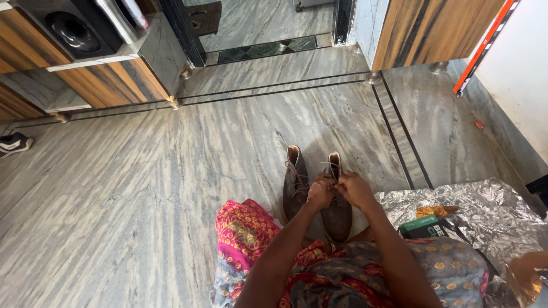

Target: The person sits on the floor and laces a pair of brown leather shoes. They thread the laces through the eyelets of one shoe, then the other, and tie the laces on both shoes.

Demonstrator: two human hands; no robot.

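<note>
Two brown lace-up ankle boots stand side by side on the marble floor in front of my knees, toes toward me. My left hand [321,191] and my right hand [354,189] meet over the right boot [338,214], fingers pinched on its laces near the top. The left boot [295,185] stands untouched just beside my left hand, its laces loose. My forearms reach forward over my patterned pink and grey clothing [245,239].
A crinkled silver foil sheet [491,211] lies at my right with a dark green box [425,227] on it. A wooden cabinet with a speaker [74,31] stands far left, a black sneaker [14,144] at the left edge, a wall [514,74] at right.
</note>
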